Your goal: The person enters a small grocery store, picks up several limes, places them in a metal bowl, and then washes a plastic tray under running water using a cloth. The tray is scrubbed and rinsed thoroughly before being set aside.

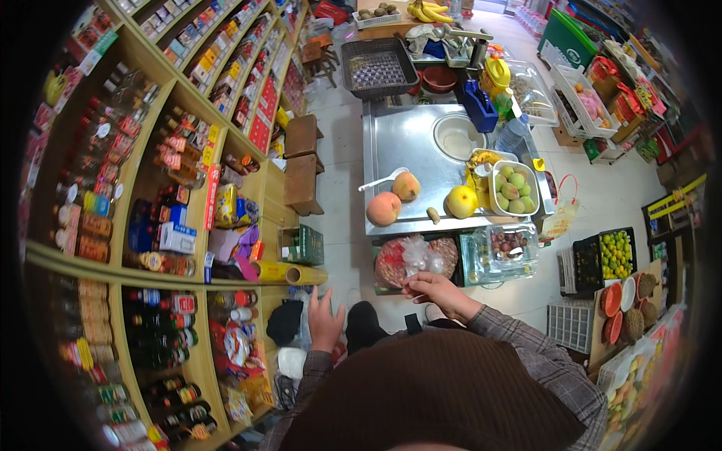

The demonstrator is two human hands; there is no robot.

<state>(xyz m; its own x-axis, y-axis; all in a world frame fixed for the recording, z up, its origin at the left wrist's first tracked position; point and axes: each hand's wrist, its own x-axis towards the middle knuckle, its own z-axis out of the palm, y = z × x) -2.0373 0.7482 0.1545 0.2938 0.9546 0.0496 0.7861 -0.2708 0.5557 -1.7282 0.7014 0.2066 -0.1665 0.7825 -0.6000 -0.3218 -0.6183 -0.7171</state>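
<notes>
My left hand (327,322) is raised with its fingers apart, holding nothing, close to two yellow tubes (304,275) at the shelf's edge. My right hand (443,294) hovers by a clear plastic bag (423,256) over reddish nuts or beans (389,265). Its fingers are bent together; whether anything small is between them cannot be made out. Beyond it stands a steel counter (395,135). On the counter lie two peaches (384,208), a white spoon (383,179), a peanut-like pod (433,215), a yellow fruit (462,202) and a white tub (534,204) of green fruit.
Clear plastic boxes (512,248) of dark fruit sit right of the bag. A black basket (378,67) and a blue holder (479,107) are at the counter's far end. Shelves of bottles (163,324) line my left. Wooden stools (302,183) and a fruit crate (603,259) stand on the floor.
</notes>
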